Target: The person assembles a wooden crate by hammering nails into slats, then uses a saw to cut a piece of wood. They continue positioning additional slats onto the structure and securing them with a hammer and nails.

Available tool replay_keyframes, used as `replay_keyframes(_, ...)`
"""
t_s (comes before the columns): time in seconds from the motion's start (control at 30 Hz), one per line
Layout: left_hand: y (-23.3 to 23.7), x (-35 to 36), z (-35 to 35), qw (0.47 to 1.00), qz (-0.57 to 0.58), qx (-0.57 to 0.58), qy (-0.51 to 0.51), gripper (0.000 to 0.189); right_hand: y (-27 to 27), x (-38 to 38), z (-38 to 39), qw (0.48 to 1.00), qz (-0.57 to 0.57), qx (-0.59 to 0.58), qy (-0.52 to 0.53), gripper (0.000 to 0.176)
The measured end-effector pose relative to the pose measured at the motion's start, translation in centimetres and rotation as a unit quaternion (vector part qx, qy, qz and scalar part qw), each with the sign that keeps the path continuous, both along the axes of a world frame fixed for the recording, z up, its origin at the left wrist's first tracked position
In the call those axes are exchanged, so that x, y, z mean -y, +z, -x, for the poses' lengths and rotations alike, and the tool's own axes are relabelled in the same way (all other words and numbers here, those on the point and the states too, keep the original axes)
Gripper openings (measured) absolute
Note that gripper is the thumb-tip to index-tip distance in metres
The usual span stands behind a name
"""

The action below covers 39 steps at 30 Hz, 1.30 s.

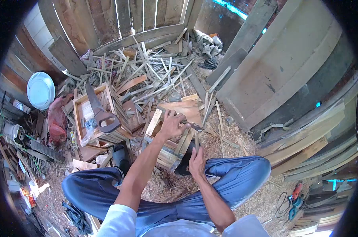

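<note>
Between my knees stands a small slatted wooden crate [169, 157], with a flat wooden board [188, 112] at its far side. My left hand [172, 125] reaches over the crate's top, its fingers bent and thumb and forefinger drawn together; what they hold, if anything, I cannot make out. My right hand [197, 162], lower and to the right, is closed round the wooden handle of a hammer [195, 127]. The hammer's dark head lies close beside the left fingertips, over the crate's right side.
To the left, a handsaw [103, 114] rests on another wooden crate [109, 93]. Loose wood strips [151, 73] pile up ahead. Large boards [281, 59] lean at the right, and a power tool [295, 203] lies low on that side. Wood shavings cover the floor.
</note>
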<state>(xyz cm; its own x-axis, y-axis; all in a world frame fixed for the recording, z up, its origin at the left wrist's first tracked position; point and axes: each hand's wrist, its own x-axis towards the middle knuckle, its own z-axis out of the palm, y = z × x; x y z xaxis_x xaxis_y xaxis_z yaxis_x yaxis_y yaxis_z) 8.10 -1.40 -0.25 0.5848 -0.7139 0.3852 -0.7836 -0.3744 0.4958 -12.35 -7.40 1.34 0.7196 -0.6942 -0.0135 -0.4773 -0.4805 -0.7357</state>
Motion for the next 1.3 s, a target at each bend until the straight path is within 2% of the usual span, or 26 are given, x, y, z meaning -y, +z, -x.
replay_keyframes(0.03,-0.1,-0.2,0.0,0.999,-0.041,-0.023,-0.003,0.043,-0.5,0.0,0.0,0.997,0.067,0.033,-0.008,0.028)
replay_keyframes(0.13,-0.1,-0.1,0.0,0.999,-0.036,-0.028,-0.001,0.043,-1.2,0.3,0.0,0.998,0.056,-0.038,0.010,0.029)
replay_keyframes(0.27,0.4,-0.3,-0.1,0.999,-0.042,-0.033,-0.012,0.044,0.6,-0.2,-0.1,1.000,-0.008,-0.020,-0.020,0.028)
replay_keyframes(0.3,0.3,-0.2,-0.1,0.998,-0.044,-0.038,-0.011,0.044,0.8,0.1,-0.4,0.993,-0.070,-0.092,-0.007,0.028)
replay_keyframes(0.4,0.6,-0.2,0.0,0.998,-0.054,-0.017,-0.007,0.042,0.6,0.2,-0.1,0.996,-0.038,-0.078,0.012,0.028)
replay_keyframes(0.43,0.7,-0.3,-0.1,0.998,-0.056,-0.018,-0.004,0.042,0.7,0.0,0.0,0.999,-0.030,-0.014,0.000,0.028)
replay_keyframes(0.53,0.4,-0.3,0.3,0.998,-0.038,-0.043,-0.014,0.041,1.2,0.1,-0.6,0.996,-0.021,-0.085,0.016,0.029)
replay_keyframes(0.57,0.2,-0.2,0.3,0.999,-0.036,-0.028,-0.011,0.040,-0.7,0.2,0.0,0.997,0.074,-0.006,0.035,0.026)
replay_keyframes(0.6,0.5,-0.1,0.0,0.999,-0.034,-0.010,-0.007,0.040,-0.1,0.3,-0.5,0.997,0.075,0.000,0.033,0.026)
replay_keyframes(0.67,0.5,-0.1,-0.2,0.999,-0.043,-0.032,-0.010,0.040,0.7,-0.2,-0.3,0.994,0.074,0.082,-0.005,0.026)
replay_keyframes(0.73,0.3,-0.5,0.0,0.997,-0.051,-0.052,-0.019,0.041,-0.3,-0.1,0.0,0.997,0.056,0.058,-0.013,0.026)
replay_keyframes(0.8,0.4,-0.1,-0.2,0.998,-0.054,-0.042,-0.017,0.042,-1.1,0.3,0.1,0.999,0.038,0.000,0.032,0.027)
replay_keyframes(0.93,-0.1,-0.5,0.0,0.999,-0.038,-0.012,-0.024,0.048,-0.2,0.0,0.0,1.000,0.001,0.026,0.001,0.027)
replay_keyframes(1.0,0.2,-0.3,-0.3,0.998,-0.048,-0.039,-0.025,0.049,-1.2,0.5,0.2,0.999,0.045,0.000,0.021,0.028)
replay_keyframes(1.13,0.0,-0.5,0.3,0.999,-0.053,-0.012,-0.006,0.043,-0.2,0.1,0.1,0.999,0.018,0.043,0.001,0.027)
replay_keyframes(1.2,-0.2,-0.3,0.0,1.000,-0.011,-0.005,-0.011,0.044,0.2,0.2,-0.4,0.999,0.007,-0.049,0.013,0.023)
replay_keyframes(1.23,-0.3,-0.1,0.0,1.000,-0.009,-0.002,-0.013,0.044,-0.1,0.2,-0.2,0.998,-0.006,-0.054,0.015,0.023)
replay_keyframes(1.3,-0.1,-0.1,0.0,0.999,-0.035,0.009,-0.006,0.045,-0.1,0.3,-0.4,1.000,0.015,0.002,0.001,0.025)
